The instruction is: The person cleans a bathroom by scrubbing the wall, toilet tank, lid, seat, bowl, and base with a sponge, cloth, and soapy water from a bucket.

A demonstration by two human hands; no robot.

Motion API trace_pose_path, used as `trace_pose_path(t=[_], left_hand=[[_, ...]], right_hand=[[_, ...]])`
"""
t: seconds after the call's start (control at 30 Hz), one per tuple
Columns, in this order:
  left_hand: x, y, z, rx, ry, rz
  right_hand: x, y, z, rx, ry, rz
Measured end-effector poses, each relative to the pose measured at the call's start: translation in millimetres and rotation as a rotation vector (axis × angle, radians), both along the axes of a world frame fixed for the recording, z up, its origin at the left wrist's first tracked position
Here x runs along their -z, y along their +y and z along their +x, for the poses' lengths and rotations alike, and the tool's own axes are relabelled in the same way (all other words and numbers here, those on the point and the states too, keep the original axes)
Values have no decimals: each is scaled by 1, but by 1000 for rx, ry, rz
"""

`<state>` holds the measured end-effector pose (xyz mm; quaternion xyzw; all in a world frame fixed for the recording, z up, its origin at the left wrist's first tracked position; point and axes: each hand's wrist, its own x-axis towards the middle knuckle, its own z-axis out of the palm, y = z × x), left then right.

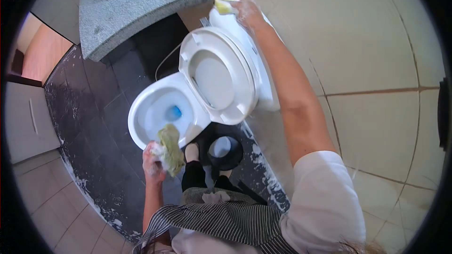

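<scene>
Left hand (153, 162) with cloth (171, 151); right (246, 12), sponge (223, 5)

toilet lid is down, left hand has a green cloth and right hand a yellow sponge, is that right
The toilet lid is up, not down: the head view shows it raised behind the bowl. The left hand does have a green cloth, the right hand a yellow sponge.

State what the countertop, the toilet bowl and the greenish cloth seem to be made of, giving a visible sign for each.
Countertop: stone, perhaps granite, matte-looking; grey speckled grain.
Toilet bowl: probably glazed ceramic, glossy; smooth white curves catching light.
Greenish cloth: soft, dull-finished fabric; it bunches in the left hand, fibre unclear.
</scene>
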<state>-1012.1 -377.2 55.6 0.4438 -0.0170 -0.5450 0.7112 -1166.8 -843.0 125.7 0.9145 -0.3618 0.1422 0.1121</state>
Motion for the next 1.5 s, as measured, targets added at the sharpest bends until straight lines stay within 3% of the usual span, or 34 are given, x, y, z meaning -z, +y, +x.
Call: trace_pose_path(t=[0.07, 0.1, 0.17, 0.23, 0.27, 0.33, 0.4, 0.47, 0.53, 0.57, 0.63, 0.67, 0.7, 0.73, 0.8, 0.83, 0.93, 0.97, 1.0, 1.07, 1.13, 1.17, 1.2, 1.23, 1.3, 1.37, 1.4, 1.43, 1.5], left_hand=[[-2, -11, -28, -28, 66, 56], [0, -16, -42, 6, 92, 7], [-3, -30, -71, 68, 157, -85], [-16, -44, -106, 56, 326, -65], [-4, -49, -120, 44, 517, -61], [19, -55, -156, 102, 585, -46], [67, -56, -195, 118, 744, -84], [96, -71, -232, 114, 767, 78], [98, -100, -268, 126, 713, -2], [96, -112, -282, 209, 359, -91], [87, -154, -296, 140, 409, -127], [90, -174, -299, -30, 809, -68], [106, -180, -305, 38, 526, -32], [125, -186, -306, 30, 529, -16], [171, -199, -308, -142, 795, 19], [189, -200, -307, -157, 754, -12], [297, -218, -297, -297, 723, -51], [316, -221, -290, -304, 725, -37], [333, -223, -281, -44, 162, -98], [345, -212, -276, 221, -409, -133], [320, -208, -282, -58, 324, -104], [299, -210, -285, -202, 693, -104], [262, -202, -287, -150, 705, -12], [229, -186, -290, -101, 715, 76], [260, -157, -289, 164, 631, -4], [166, -149, -286, 272, 325, -116], [135, -145, -278, 212, 724, -87], [132, -131, -269, 190, 705, -98], [137, -103, -247, 385, 669, 57]], right_hand=[[5, 30, -24, -81, -298, 161], [6, 51, -49, -143, -146, 51], [-3, 110, -101, -55, -157, 164], [-10, 168, -152, -5, -266, 90], [-15, 190, -171, 73, -257, 127], [-14, 227, -202, 162, -258, 169], [11, 248, -223, 264, -703, 205], [41, 250, -232, 337, -806, 180], [55, 255, -226, 701, -1623, 1172], [52, 254, -217, 514, -1878, 1251], [77, 245, -219, 442, -1849, 1177], [96, 241, -219, 425, -1830, 1122], [109, 238, -220, 441, -1831, 1130], [122, 235, -223, 515, -1756, 1183], [170, 223, -236, 597, -1665, 1247], [226, 212, -250, 381, -1205, 920], [385, 200, -258, 353, -684, 789], [367, 197, -248, 409, -358, 801], [358, 193, -238, 431, -121, 782], [339, 193, -223, 466, 201, 775], [309, 205, -217, 453, 417, 791], [292, 214, -217, 444, 446, 795], [277, 225, -218, 459, 359, 820], [286, 240, -220, 499, -181, 867], [258, 265, -214, 483, -727, 883], [169, 282, -192, 535, -1334, 888], [158, 288, -188, 504, -1336, 904], [152, 293, -186, 492, -1173, 910], [148, 299, -175, 420, -892, 876]])
